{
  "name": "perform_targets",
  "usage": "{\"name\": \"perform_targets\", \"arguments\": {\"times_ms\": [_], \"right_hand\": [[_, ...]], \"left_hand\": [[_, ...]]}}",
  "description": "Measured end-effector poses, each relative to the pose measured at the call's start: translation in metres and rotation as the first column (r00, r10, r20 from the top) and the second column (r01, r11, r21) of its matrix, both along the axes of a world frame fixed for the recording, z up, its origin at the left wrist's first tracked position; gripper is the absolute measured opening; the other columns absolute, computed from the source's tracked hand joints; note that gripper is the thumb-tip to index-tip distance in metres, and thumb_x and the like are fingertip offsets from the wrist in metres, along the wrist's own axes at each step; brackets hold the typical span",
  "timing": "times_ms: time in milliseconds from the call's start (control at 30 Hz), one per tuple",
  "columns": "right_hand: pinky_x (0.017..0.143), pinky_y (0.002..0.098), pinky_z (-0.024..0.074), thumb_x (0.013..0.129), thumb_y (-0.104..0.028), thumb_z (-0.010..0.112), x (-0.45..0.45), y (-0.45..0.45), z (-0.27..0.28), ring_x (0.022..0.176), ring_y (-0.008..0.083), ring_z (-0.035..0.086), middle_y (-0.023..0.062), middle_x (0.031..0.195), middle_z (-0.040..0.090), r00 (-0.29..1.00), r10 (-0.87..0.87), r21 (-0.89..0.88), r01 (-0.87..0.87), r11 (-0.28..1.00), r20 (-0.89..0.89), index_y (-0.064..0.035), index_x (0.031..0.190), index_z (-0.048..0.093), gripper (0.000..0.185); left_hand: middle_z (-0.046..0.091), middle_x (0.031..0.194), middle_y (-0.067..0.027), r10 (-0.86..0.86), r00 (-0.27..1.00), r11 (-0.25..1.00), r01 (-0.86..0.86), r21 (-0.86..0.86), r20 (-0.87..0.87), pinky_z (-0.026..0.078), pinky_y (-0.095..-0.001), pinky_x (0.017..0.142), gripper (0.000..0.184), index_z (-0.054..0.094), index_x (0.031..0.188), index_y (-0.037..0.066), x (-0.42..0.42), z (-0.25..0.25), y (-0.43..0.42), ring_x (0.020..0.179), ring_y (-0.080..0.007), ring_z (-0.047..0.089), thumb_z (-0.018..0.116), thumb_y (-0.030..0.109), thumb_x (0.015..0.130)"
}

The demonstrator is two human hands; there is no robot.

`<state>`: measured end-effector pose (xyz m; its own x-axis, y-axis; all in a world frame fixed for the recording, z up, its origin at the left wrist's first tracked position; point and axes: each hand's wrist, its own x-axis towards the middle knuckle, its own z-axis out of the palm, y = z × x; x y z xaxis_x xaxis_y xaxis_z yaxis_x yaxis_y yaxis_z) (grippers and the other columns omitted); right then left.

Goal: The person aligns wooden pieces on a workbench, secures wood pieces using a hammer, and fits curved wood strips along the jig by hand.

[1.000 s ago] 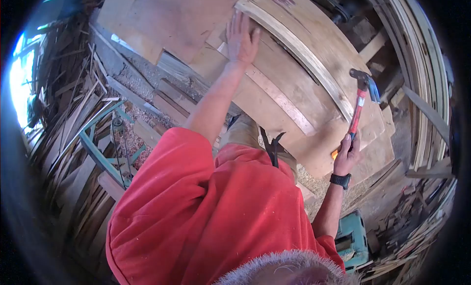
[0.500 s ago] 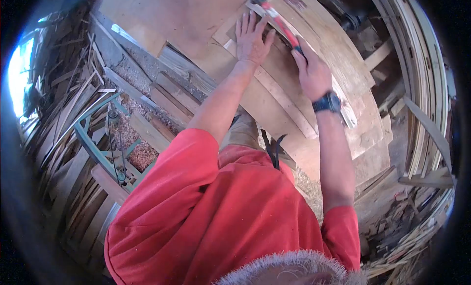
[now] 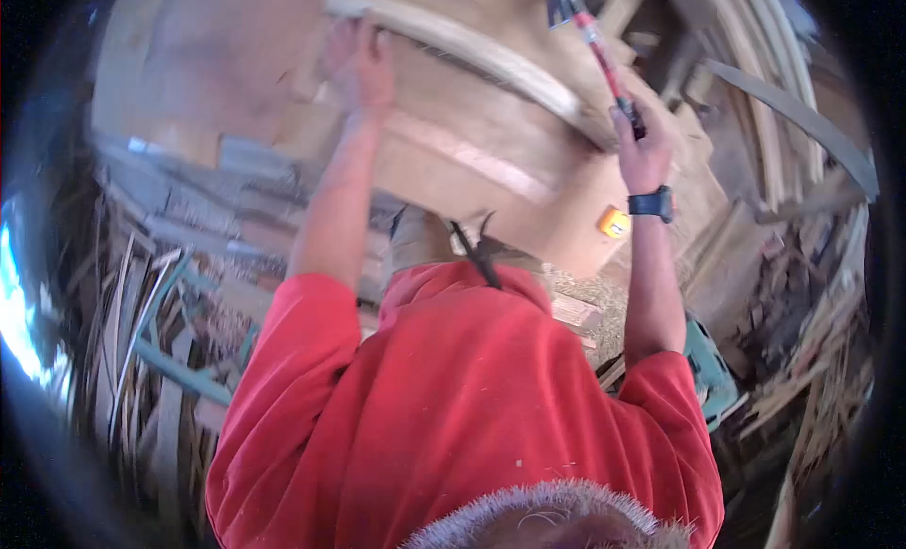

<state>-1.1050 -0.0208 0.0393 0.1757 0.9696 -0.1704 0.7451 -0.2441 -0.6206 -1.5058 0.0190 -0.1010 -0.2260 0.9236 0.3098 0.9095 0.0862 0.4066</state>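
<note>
My right hand (image 3: 645, 145) is wrapped round the dark grip of a red-handled claw hammer (image 3: 602, 56), whose head is raised at the top of the view. Blurred by motion, my left hand (image 3: 360, 66) lies at the left end of a curved pale wood strip (image 3: 462, 47), with its fingers apart on the wood. The strip rests on a plywood work surface (image 3: 444, 96). A flat narrow board (image 3: 464, 156) lies nearer to my body. Close to my right wrist sits a yellow tape measure (image 3: 614, 223).
Curved wood strips (image 3: 755, 105) stand at the upper right. A green metal frame (image 3: 175, 365) and scattered wood offcuts are at the lower left. A green tool or machine (image 3: 708, 374) is at the lower right, beside more scraps.
The hammer has moved away from the left hand, back to the right and up. The view has turned, so the work surface appears further left. The yellow tape measure now shows fully.
</note>
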Motion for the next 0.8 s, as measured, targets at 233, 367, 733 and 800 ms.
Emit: {"name": "perform_targets", "arguments": {"times_ms": [233, 367, 733, 800], "right_hand": [[0.089, 0.043, 0.0565, 0.093, -0.034, 0.074, 0.137, -0.066, -0.023, 0.103, 0.0331, 0.072, 0.0171, 0.113, 0.074, 0.976, -0.128, -0.009, 0.131, 0.991, 0.178, -0.0125, 0.129, 0.071, 0.042], [0.089, 0.0437, 0.0556, 0.093, -0.035, 0.075, 0.166, -0.083, -0.021, 0.104, 0.0347, 0.07, 0.0171, 0.113, 0.073, 0.982, -0.061, -0.038, 0.069, 0.997, 0.179, -0.0129, 0.128, 0.07, 0.042], [0.101, 0.0467, 0.0508, 0.091, -0.036, 0.073, 0.222, -0.102, -0.06, 0.115, 0.0389, 0.063, 0.0194, 0.122, 0.067, 0.999, 0.002, 0.017, -0.003, 1.0, 0.053, -0.006, 0.127, 0.068, 0.047], [0.104, 0.0471, 0.0488, 0.092, -0.039, 0.072, 0.223, -0.119, -0.065, 0.121, 0.0393, 0.06, 0.0195, 0.13, 0.064, 0.981, 0.007, 0.045, -0.016, 0.999, 0.193, -0.0076, 0.131, 0.066, 0.05]], "left_hand": [[0.049, 0.152, -0.0273, 0.017, 0.992, 1.0, -0.018, 0.007, 0.125, 0.029, -0.0552, 0.121, 0.056, 0.044, 0.152, -0.003, 0.002, -0.01, -0.007, 0.144, -0.0442, 0.042, 0.052, 0.03, 0.107], [0.045, 0.155, -0.0292, 0.054, 0.995, 0.998, -0.05, -0.046, 0.086, 0.026, -0.0549, 0.123, 0.056, 0.043, 0.152, -0.005, 0.026, 0.002, -0.03, 0.147, -0.0454, 0.037, 0.044, 0.032, 0.11], [0.028, 0.169, -0.019, 0.123, 0.978, 0.971, -0.154, -0.181, -0.17, 0.019, -0.0582, 0.125, 0.06, 0.033, 0.161, 0.003, 0.065, -0.011, -0.06, 0.157, -0.0374, 0.024, 0.036, 0.036, 0.112], [0.029, 0.169, -0.0183, 0.147, 0.977, 0.969, -0.174, -0.176, -0.158, 0.019, -0.0584, 0.125, 0.059, 0.034, 0.16, 0.003, 0.073, 0.003, -0.063, 0.157, -0.0369, 0.024, 0.038, 0.036, 0.111]]}}
